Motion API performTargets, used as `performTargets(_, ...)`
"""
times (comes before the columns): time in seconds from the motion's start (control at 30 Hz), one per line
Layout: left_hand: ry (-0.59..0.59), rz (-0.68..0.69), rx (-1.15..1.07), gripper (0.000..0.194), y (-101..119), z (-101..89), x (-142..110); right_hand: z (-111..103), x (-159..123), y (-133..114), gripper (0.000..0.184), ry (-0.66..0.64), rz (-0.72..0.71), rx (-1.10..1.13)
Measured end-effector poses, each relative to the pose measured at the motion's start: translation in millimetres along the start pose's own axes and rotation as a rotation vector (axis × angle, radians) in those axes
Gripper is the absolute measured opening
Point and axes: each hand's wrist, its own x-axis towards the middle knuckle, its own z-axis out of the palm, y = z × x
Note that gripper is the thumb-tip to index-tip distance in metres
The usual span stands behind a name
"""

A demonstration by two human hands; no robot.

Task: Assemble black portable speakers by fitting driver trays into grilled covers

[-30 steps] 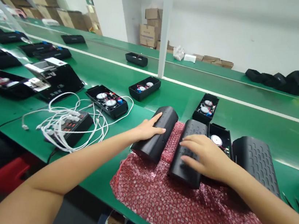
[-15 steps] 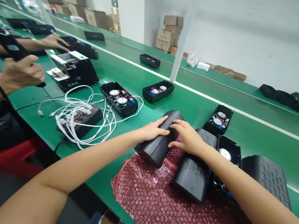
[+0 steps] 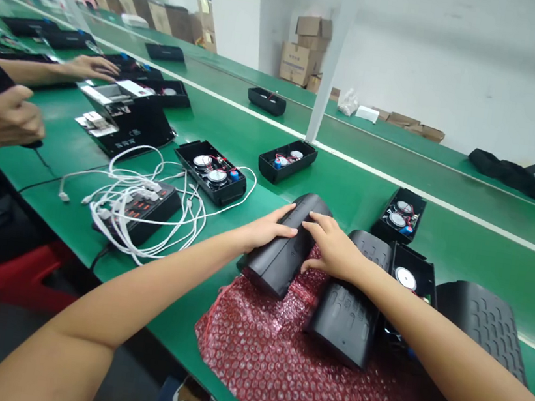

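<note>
A black rounded speaker shell [image 3: 285, 252] lies at the left edge of a red bubble-wrap sheet [image 3: 294, 375]. My left hand [image 3: 266, 230] rests on its left side, fingers wrapped over the top. My right hand [image 3: 335, 245] grips its right side, fingers curled onto it. A second black shell [image 3: 348, 313] lies just right of it, under my right forearm. A third, ribbed shell [image 3: 485, 324] sits further right. An open black case half [image 3: 408, 275] with a round speaker driver lies between them.
Open case halves with drivers [image 3: 212, 173] [image 3: 287, 159] [image 3: 399, 216] lie on the green bench [image 3: 347, 191]. A black charging hub with tangled white cables [image 3: 141, 207] sits at left. Co-workers' hands [image 3: 2, 116] [image 3: 88, 65] work at far left. Cardboard boxes [image 3: 301, 50] stand at the back.
My right hand left the second shell and moved left onto the first shell, joining my left hand. The view shifted slightly; a co-worker's hands came into sight at left.
</note>
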Motion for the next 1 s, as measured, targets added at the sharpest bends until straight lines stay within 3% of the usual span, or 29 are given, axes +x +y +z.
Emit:
performTargets(0.27, -0.015, -0.030, -0.195, 0.088, 3, -9.6, -2, -3, -10, -2, 0.068, -0.018, 0.012, -0.075)
performTargets(0.43, -0.029, -0.004, -0.224, 0.087, 7, -7.7, -4, -14, -15, -3, 0.068, -0.014, -0.032, 0.001)
performTargets(0.57, -0.035, 0.033, -0.167, 0.085, 11, 0.0, -7, -16, -10, -9, 0.055, -0.164, -0.135, 0.136)
performTargets(0.63, -0.033, 0.037, -0.096, 0.088, 12, 3.6, -8, -15, -8, -11, 0.056, -0.219, -0.098, 0.173)
performTargets(0.77, -0.014, 0.029, 0.024, 0.093, 11, 6.7, -8, -14, -1, -11, 0.063, -0.185, -0.065, 0.146)
performTargets(1.0, -0.038, 0.031, -0.003, 0.093, 7, 3.7, -6, -14, 13, -10, 0.072, -0.276, 0.017, 0.094)
